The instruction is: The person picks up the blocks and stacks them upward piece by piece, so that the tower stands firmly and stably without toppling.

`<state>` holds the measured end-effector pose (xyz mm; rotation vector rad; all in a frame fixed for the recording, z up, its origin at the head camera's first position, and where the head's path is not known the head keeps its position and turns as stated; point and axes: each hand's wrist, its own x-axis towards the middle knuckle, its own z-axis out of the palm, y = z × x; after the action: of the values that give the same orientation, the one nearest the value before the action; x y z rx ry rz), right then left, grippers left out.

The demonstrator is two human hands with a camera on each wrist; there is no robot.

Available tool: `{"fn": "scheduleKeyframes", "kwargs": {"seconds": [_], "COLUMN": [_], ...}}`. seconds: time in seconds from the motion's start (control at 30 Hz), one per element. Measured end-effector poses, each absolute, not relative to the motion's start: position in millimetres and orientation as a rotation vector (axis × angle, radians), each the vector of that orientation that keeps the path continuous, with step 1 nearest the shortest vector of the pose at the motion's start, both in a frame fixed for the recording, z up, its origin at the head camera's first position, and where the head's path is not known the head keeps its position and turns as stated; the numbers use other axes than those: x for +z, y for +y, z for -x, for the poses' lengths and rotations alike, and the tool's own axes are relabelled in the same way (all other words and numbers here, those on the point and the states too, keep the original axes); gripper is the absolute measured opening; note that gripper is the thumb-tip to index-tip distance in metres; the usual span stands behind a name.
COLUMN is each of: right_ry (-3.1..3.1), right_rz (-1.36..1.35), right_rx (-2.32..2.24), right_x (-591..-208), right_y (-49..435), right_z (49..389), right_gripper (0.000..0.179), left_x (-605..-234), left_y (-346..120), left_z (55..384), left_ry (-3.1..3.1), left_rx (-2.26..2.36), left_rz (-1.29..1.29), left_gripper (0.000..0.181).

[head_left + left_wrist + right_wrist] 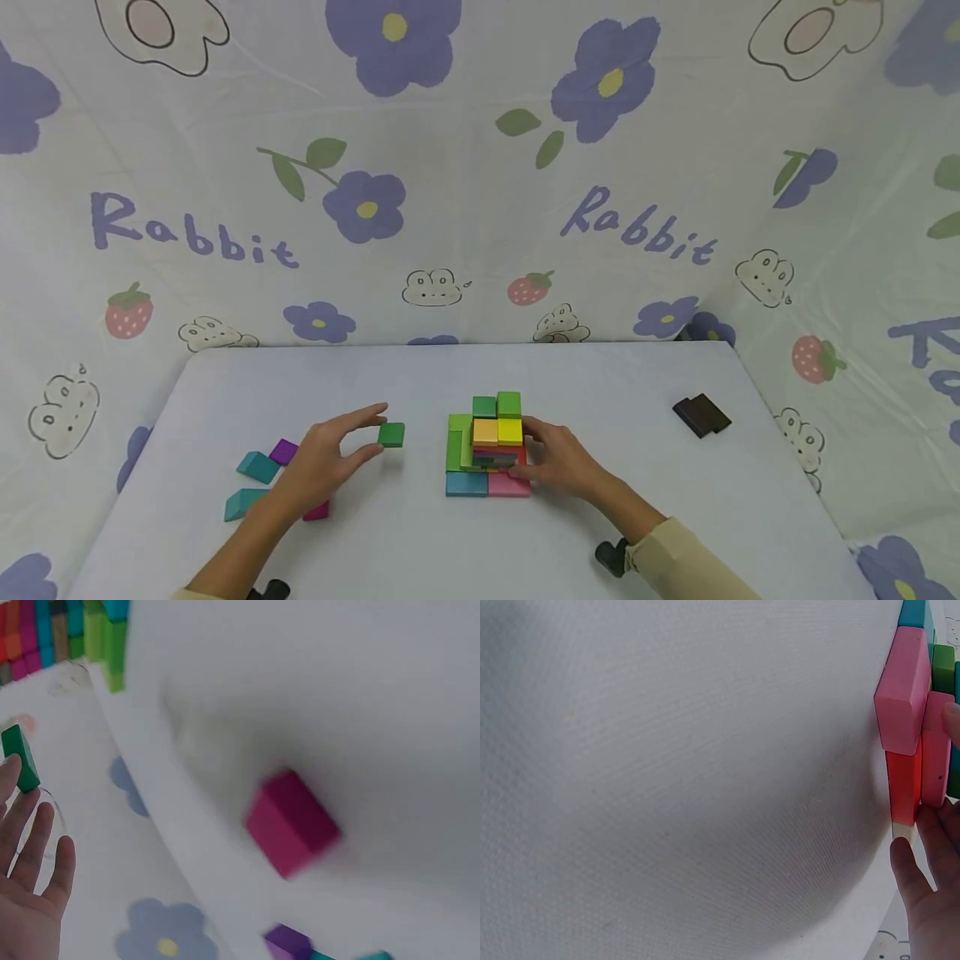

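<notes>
My left hand (324, 465) pinches a small green block (392, 435) between thumb and fingertips, left of a stack and above the white table. In the left wrist view, the block shows its narrow faces over the fingertips. The layered stack of coloured blocks (459, 442) has yellow and orange blocks (497, 432) on top and two green blocks behind them. My right hand (564, 460) holds the stack's right side, thumb toward the front and fingers toward the back. In the right wrist view, fingertips lie against the pink (934, 769) and red (904, 787) blocks.
Several loose blocks lie by my left forearm: teal (258, 467), purple (284, 452) and magenta (317, 510). Two dark flat pieces (702, 414) lie at the table's right. A patterned cloth (465, 183) hangs behind the table's far edge.
</notes>
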<state>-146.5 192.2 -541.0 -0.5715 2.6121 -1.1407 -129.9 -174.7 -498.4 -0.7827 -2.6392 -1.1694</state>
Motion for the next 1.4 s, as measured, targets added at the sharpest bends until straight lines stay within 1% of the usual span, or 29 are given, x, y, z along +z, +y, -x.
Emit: {"fn": "scheduleKeyframes", "kwargs": {"seconds": [0.3, 0.63, 0.93, 1.4], "right_ry": [2.627, 2.613, 2.613, 2.618], "right_rz": [0.560, 0.564, 0.593, 0.623], "right_rx": [-1.115, -1.149, -1.155, -1.158], "right_x": [-541.0, -543.6, -541.4, -543.6], "right_y": [192.8, 193.8, 193.3, 194.4], "right_z": [146.7, 146.6, 146.1, 146.6], "right_gripper": [0.074, 0.073, 0.073, 0.072], "left_x": [-466.5, -459.1, -459.5, -463.7], "left_y": [-120.9, -79.9, -63.0, -54.4], "left_z": [122.7, 123.2, 126.2, 127.5], "left_ry": [-2.554, -2.565, -2.589, -2.621], "left_rx": [-1.261, -1.199, -1.139, -1.161], "left_rz": [0.909, 0.925, 0.924, 0.897], "left_gripper": [0.061, 0.061, 0.058, 0.056]}}
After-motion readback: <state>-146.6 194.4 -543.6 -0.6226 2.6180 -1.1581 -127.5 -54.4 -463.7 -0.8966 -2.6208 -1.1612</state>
